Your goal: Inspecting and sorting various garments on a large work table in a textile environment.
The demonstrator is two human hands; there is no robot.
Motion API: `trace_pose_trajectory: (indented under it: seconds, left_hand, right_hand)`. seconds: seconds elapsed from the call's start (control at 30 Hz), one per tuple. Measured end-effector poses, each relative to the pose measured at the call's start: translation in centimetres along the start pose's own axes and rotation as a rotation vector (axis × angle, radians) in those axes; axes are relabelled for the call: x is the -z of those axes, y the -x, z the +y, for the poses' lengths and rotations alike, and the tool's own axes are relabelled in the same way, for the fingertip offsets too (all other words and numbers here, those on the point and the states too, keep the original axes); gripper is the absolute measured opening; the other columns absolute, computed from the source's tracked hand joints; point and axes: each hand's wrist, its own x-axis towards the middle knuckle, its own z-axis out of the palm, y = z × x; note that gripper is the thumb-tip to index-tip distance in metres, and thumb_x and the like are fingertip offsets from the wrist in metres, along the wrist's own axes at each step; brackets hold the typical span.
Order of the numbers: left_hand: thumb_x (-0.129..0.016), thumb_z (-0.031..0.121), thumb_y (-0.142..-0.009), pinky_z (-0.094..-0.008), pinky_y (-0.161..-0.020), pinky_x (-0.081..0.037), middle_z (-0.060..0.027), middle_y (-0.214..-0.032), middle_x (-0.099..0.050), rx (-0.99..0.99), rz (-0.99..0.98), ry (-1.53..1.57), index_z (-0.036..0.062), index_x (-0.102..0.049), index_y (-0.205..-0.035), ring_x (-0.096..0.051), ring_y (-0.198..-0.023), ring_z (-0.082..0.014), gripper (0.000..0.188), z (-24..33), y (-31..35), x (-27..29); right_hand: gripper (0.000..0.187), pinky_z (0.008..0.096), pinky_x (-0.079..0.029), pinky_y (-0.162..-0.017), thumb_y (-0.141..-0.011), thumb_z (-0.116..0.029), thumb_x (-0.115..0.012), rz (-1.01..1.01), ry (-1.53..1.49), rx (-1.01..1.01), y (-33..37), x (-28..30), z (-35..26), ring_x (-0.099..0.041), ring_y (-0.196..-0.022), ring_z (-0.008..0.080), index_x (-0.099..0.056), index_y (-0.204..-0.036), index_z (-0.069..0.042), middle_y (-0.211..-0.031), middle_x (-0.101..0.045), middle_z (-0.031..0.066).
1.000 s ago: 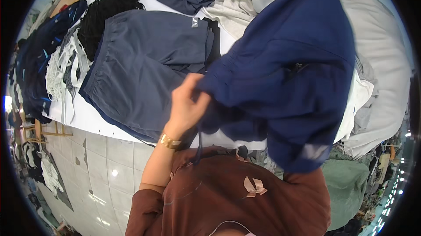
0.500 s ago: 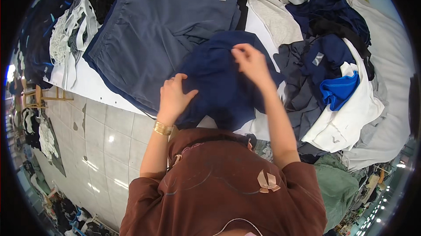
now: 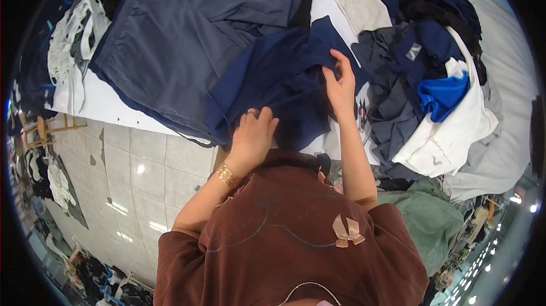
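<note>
A dark navy garment (image 3: 267, 78) lies crumpled in front of me, partly over a spread pair of grey-blue shorts (image 3: 176, 50). My left hand (image 3: 253, 135), a gold bracelet at its wrist, has its fingers curled into the near part of the navy cloth; the fingertips are partly hidden. Over the garment's right side is my right hand (image 3: 340, 85), thumb and forefinger apart beside a raised fold, not closed on it. The shorts have a gathered waistband on the left and a small light patch at the far edge.
White cords and straps (image 3: 77, 44) hang at the table's left edge. Small snips (image 3: 362, 114) lie right of my right forearm. Farther right are piled grey, navy and white garments (image 3: 449, 141) with a bright blue piece (image 3: 443, 96). Tiled floor (image 3: 142, 175) shows at the left.
My left hand has moved right and curled its fingers on the navy cloth. My right hand has shifted slightly right, its fingers spreading. The view has shifted a little, too.
</note>
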Motion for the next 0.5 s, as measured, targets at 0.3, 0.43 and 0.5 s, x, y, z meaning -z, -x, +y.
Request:
trace_pose_trajectory:
  seconds: [0.3,0.43,0.5]
  left_hand:
    - [-0.064,0.017,-0.084,-0.0450,-0.068,-0.045,-0.0196,-0.093,-0.059,-0.027,-0.128,0.007,0.0006,-0.050,-0.104,-0.056,-0.084,-0.0381,0.029,0.2,1.0,1.4]
    - [-0.070,0.016,-0.075,-0.0364,-0.074,-0.042,-0.0117,-0.105,-0.059,-0.114,-0.111,-0.608,0.0035,-0.056,-0.114,-0.053,-0.098,-0.0267,0.043,-0.3,1.9,2.6]
    - [-0.057,0.009,-0.075,-0.0318,-0.071,-0.038,-0.0095,-0.093,-0.059,-0.190,0.071,-0.651,0.0050,-0.062,-0.092,-0.053,-0.089,-0.0221,0.019,-0.7,2.2,2.9]
  right_hand:
    - [0.063,0.0452,-0.047,-0.088,-0.074,0.000,-0.055,-0.112,0.564,-0.186,5.9,4.6,5.1,-0.058,-0.099,0.0428,-0.039,-0.134,-0.012,-0.120,-0.054,0.0233]
    - [0.080,0.0451,-0.047,-0.088,-0.069,0.001,-0.063,-0.273,0.733,-0.355,6.2,4.3,2.5,-0.054,-0.108,0.0418,-0.033,-0.140,-0.017,-0.132,-0.042,0.0255]
    - [0.081,0.0491,-0.042,-0.093,-0.070,0.001,-0.062,-0.081,1.053,0.135,6.8,3.6,2.4,-0.048,-0.116,0.0408,-0.032,-0.143,-0.019,-0.135,-0.040,0.0259]
